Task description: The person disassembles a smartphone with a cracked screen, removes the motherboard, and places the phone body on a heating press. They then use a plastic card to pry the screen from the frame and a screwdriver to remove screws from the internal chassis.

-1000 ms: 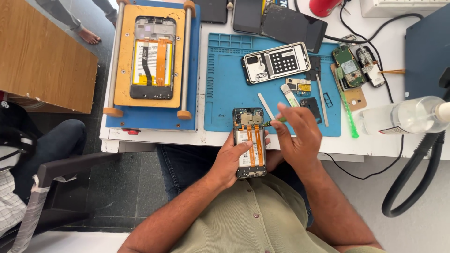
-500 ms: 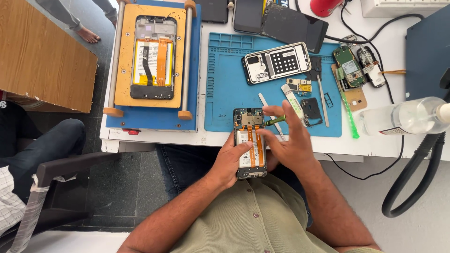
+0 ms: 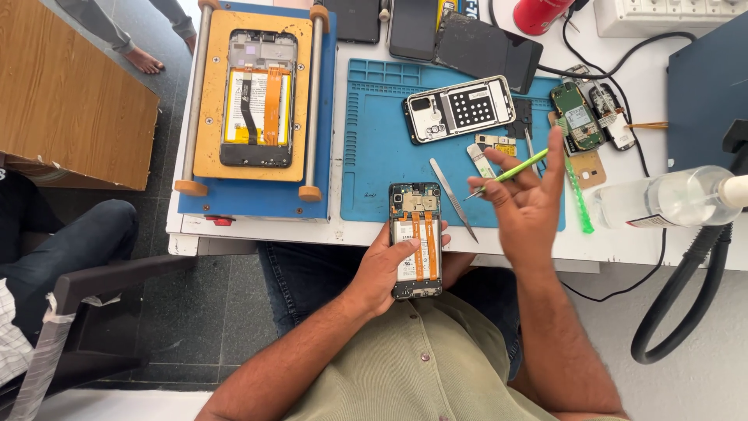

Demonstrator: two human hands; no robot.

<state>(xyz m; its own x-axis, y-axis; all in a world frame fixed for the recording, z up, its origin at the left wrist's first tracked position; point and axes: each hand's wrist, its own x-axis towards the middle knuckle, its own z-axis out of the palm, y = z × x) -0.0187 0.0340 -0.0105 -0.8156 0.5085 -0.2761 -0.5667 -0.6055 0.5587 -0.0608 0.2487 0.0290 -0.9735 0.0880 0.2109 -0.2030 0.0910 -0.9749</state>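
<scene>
**Open phone in left hand, green tool in right**

Head view: the left hand is closed around an open phone, held at the near edge of the counter, just in front of the blue mat. The right hand is raised above the mat, fingers spread, pinching a green tool. Tweezers lie on the mat beside the phone.

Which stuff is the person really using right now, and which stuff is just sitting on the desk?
In use:
- opened phone, held in the left hand
- green tool, in the right hand

Just lying about:
- metal tweezers on the blue mat
- second opened phone on the orange plate
- back cover
- clear bottle
</scene>
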